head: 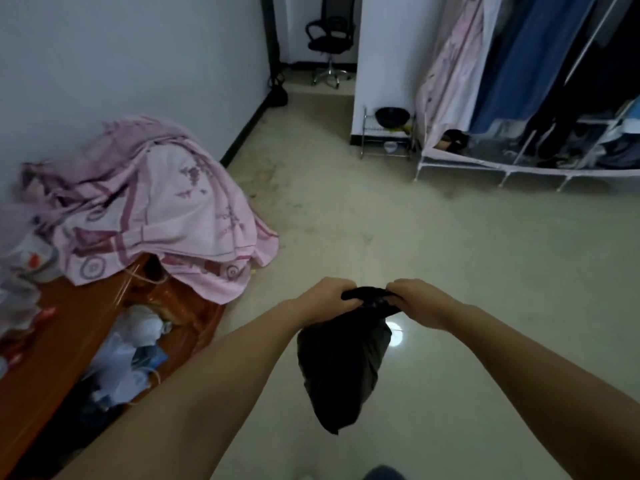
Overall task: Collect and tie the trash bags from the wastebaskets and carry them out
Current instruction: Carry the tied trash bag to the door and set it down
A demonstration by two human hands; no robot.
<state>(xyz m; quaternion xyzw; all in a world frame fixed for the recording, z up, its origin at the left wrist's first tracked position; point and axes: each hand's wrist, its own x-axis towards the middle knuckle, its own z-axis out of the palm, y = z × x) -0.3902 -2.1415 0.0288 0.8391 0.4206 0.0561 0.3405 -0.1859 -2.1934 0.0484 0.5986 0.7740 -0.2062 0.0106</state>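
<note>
Black plastic, thin and slippery: the trash bag (341,368) hangs over the floor (450,271) near me, its mouth bunched between both hands. My left hand (327,294) has its grip pressed shut around one gathered end, my right hand (414,301) pinching the other. To tie it well, I judge I should keep the neck twisted tight, cross the ends close above the load, and pull evenly so nothing tears. I can read no brand, label or writing anywhere.
</note>
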